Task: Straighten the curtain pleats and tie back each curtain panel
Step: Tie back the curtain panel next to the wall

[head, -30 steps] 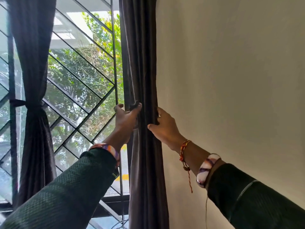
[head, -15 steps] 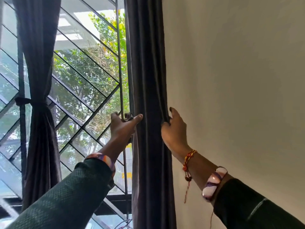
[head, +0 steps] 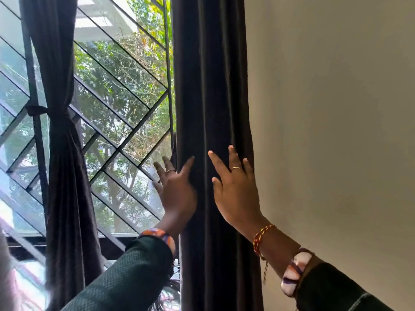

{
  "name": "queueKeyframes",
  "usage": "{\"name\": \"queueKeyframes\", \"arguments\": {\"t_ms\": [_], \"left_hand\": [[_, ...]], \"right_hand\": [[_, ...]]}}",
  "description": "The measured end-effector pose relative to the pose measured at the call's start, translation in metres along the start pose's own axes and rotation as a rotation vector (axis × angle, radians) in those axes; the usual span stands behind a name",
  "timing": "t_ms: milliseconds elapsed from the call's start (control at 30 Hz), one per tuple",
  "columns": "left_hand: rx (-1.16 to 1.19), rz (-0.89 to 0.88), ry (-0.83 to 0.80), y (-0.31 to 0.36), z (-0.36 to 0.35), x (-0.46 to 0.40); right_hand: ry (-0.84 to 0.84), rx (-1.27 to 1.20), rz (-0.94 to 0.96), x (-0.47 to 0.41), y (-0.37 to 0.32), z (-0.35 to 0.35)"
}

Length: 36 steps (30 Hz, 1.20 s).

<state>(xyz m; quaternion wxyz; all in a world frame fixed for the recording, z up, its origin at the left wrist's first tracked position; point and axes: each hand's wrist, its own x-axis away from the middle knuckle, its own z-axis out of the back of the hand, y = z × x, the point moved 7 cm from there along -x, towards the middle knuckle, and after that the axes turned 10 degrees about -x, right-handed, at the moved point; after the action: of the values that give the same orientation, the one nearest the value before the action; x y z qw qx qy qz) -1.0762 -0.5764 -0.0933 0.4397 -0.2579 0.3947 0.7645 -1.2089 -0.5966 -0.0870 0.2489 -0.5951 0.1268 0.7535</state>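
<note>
Right curtain (head: 213,86): soft, heavy drape, untied; flattened under spread fingers of left hand (head: 177,194) and right hand (head: 235,194); best gathered mid-height.

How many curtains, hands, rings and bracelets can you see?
Curtains: 2, left curtain, tied, and right curtain, loose
Hands: 2, left hand, right hand
Rings: 2, ring, ring
Bracelets: 3, bangle, thread band, bangle
Total: 9

No legible text, label, brand, number or sign appears anywhere in the frame. None of the visible surfaces, from left edge to right edge, carries readable lettering.
</note>
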Motion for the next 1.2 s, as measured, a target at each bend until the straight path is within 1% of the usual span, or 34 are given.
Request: {"name": "queueKeyframes", "arguments": {"t_ms": [67,133,167,233,367,433,533,600,700,733,800,833,933,967,1000,1033,1067,1100,1133,1167,1200], "left_hand": [[-0.078,0.0,-0.085,-0.006,-0.009,0.007],[0.021,0.04,-0.118,-0.014,-0.013,0.014],[0.095,0.074,-0.12,-0.017,-0.014,0.017],[0.214,0.081,-0.103,-0.016,-0.015,0.023],[0.365,-0.032,-0.047,-0.001,-0.016,0.032],[0.327,-0.056,-0.024,0.0,-0.021,0.032],[0.264,-0.076,0.017,0.001,-0.024,0.035],[0.325,-0.074,0.071,0.001,-0.019,0.04],[0.445,-0.092,0.105,0.004,-0.014,0.051],[0.473,-0.105,0.093,0.006,-0.014,0.053],[0.47,-0.13,0.072,0.008,-0.014,0.055],[0.456,-0.138,0.074,0.008,-0.014,0.054],[0.464,-0.153,0.107,0.003,-0.008,0.052],[0.459,-0.163,0.12,0.001,-0.006,0.051],[0.451,-0.175,0.133,0.0,-0.005,0.051],[0.447,-0.182,0.143,-0.002,-0.003,0.052],[0.446,-0.187,0.15,-0.005,-0.002,0.052],[0.438,-0.192,0.157,-0.006,0.0,0.052],[0.423,-0.198,0.168,-0.008,0.001,0.052],[0.412,-0.206,0.179,-0.008,0.002,0.053],[0.417,-0.214,0.181,-0.008,0.002,0.054]], "right_hand": [[-0.104,-0.009,-0.036,0.01,-0.001,-0.005],[-0.256,-0.071,-0.162,0.024,0.006,-0.017],[-0.28,-0.115,-0.249,0.031,0.011,-0.021],[-0.221,-0.213,-0.369,0.041,0.018,-0.02],[-0.167,-0.401,-0.535,0.064,0.026,-0.019],[-0.168,-0.428,-0.618,0.076,0.034,-0.021],[-0.235,-0.342,-0.65,0.089,0.041,-0.029],[-0.315,-0.249,-0.598,0.094,0.041,-0.031],[-0.439,-0.124,-0.389,0.1,0.021,-0.033],[-0.463,-0.13,-0.319,0.101,0.012,-0.035],[-0.501,-0.178,-0.249,0.103,-0.001,-0.036],[-0.482,-0.177,-0.219,0.101,-0.004,-0.034],[-0.232,-0.039,-0.01,0.089,-0.006,-0.017],[-0.151,0.027,0.033,0.086,-0.004,-0.011],[-0.091,0.074,0.027,0.083,0.001,-0.004],[-0.038,0.087,-0.029,0.078,0.008,0.005],[-0.006,0.053,-0.133,0.074,0.017,0.012],[-0.026,-0.04,-0.273,0.07,0.029,0.013],[-0.09,-0.192,-0.419,0.07,0.041,0.009],[-0.16,-0.346,-0.526,0.071,0.049,0.002],[-0.211,-0.448,-0.558,0.072,0.051,-0.002]]}}
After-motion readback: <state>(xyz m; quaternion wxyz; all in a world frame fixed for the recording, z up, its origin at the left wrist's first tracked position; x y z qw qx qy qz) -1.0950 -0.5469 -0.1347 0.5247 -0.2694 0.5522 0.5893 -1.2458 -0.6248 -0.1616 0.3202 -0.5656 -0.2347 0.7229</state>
